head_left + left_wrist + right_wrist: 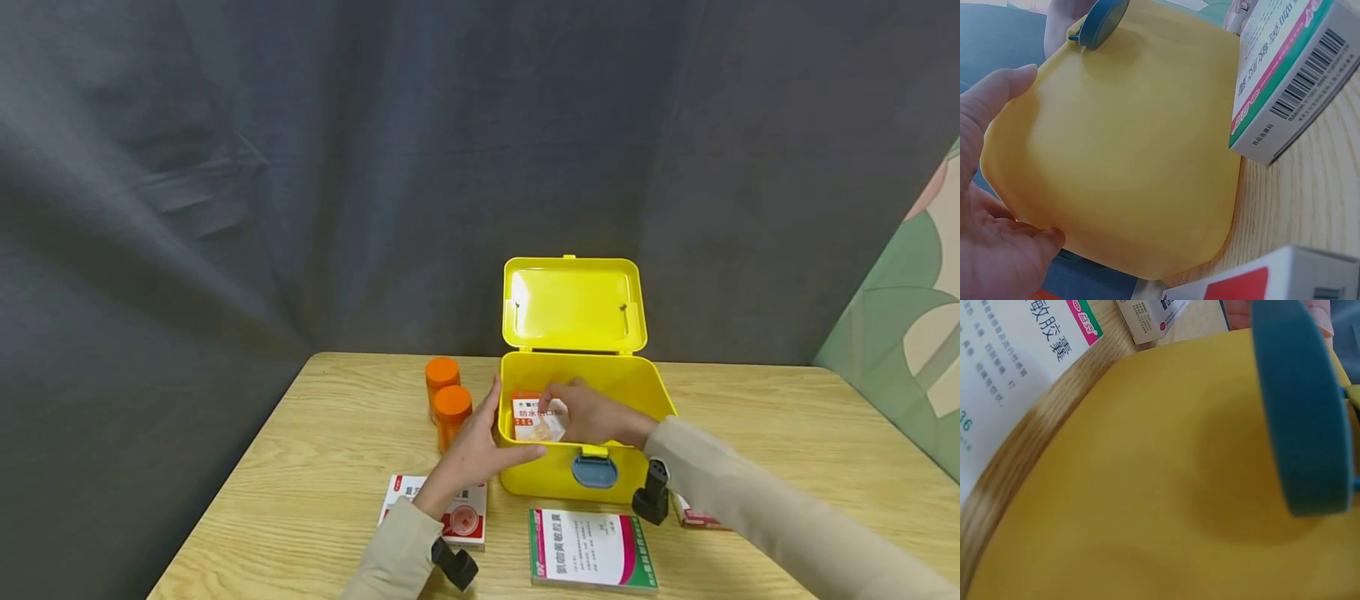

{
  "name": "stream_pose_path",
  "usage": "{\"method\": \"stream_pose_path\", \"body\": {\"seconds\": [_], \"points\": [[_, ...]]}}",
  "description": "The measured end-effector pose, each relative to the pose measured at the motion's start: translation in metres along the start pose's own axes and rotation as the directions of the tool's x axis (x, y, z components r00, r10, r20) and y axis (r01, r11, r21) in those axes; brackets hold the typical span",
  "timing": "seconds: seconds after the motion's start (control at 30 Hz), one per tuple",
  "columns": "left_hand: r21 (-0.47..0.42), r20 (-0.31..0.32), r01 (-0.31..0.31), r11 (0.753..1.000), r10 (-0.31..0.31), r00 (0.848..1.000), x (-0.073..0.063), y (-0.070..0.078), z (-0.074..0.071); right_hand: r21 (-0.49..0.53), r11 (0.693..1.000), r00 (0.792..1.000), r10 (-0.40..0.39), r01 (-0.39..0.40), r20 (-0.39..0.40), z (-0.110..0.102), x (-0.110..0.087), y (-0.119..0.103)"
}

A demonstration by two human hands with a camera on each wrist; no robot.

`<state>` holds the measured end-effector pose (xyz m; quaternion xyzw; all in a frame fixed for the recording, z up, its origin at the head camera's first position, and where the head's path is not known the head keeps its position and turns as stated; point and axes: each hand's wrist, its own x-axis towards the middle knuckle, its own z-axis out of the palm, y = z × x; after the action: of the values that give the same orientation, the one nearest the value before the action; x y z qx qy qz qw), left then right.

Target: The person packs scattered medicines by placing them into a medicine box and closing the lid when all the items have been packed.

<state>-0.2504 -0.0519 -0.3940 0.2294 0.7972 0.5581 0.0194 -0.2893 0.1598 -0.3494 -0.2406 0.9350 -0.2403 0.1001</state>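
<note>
A yellow lidded storage box (547,471) stands on the table with its lid (573,304) raised. My left hand (474,446) grips its left front corner, the thumb along the front wall and the fingers against the left side; the left wrist view shows the same hold. My right hand (592,412) reaches inside over the front rim. Its thumb and index finger pinch at an orange-and-white bandage box (527,417), which stands upright against the left inner part. The hand covers the bandage box's right part. A blue-grey latch (595,472) hangs on the front.
Two orange-capped bottles (453,404) stand left of the storage box. A red-and-white medicine box (468,496) lies partly under the left forearm. In front lies a green-and-pink medicine box (588,550). Another small box (693,514) shows beside the right sleeve. A dark curtain (450,167) hangs behind.
</note>
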Motion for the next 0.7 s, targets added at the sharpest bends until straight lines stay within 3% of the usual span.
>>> {"method": "stream_pose_path", "body": {"seconds": [0.13, 0.5, 0.7], "points": [[-0.016, 0.001, -0.022, 1.000, 0.022, 1.000, 0.001, -0.001, 0.001, -0.007, 0.999, 0.998, 0.037, -0.037, 0.048, 0.001, 0.001, -0.004], [-0.003, -0.008, 0.004, 1.000, -0.004, 1.000, -0.002, 0.000, 0.002, 0.006, 0.992, 0.983, 0.128, -0.130, 0.129, 0.009, 0.008, -0.003], [-0.001, -0.009, 0.008, 1.000, -0.008, 1.000, -0.003, -0.001, 0.000, 0.083, 0.990, 0.983, 0.102, -0.115, 0.155, 0.013, 0.007, -0.009]]}}
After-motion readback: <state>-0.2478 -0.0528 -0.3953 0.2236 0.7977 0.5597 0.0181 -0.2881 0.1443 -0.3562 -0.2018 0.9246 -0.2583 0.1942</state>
